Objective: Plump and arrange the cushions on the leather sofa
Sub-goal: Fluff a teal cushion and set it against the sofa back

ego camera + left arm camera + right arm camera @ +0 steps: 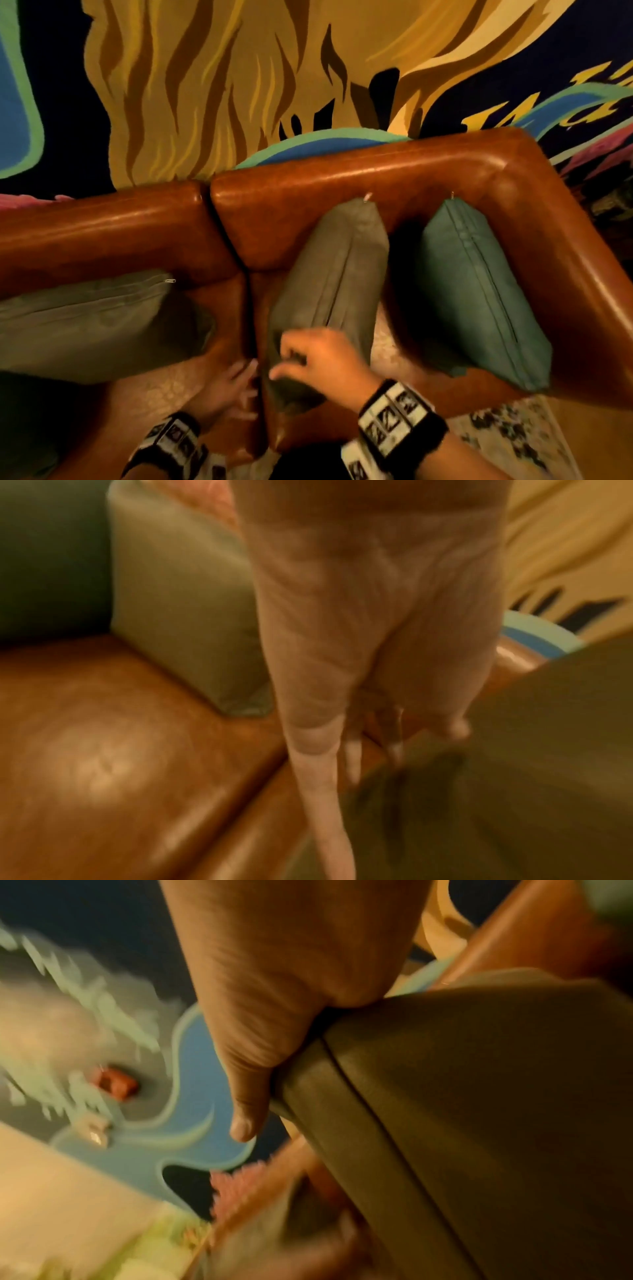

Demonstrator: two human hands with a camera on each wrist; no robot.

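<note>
Three cushions sit on the brown leather sofa in the head view. An olive cushion lies at the left, and a teal cushion leans in the right corner. Between them the middle olive cushion leans on the backrest. My right hand grips its near corner, fingers curled over the fabric. The right wrist view shows my thumb down the side of that cushion. My left hand has straight fingers at the cushion's lower left edge, over the seat seam. Blur in the left wrist view hides whether the fingertips touch the cushion.
A darker green cushion stands at the far left beside the lying olive one. The sofa's arm closes off the right side. A large colourful tapestry hangs behind the backrest. A patterned rug lies at the lower right.
</note>
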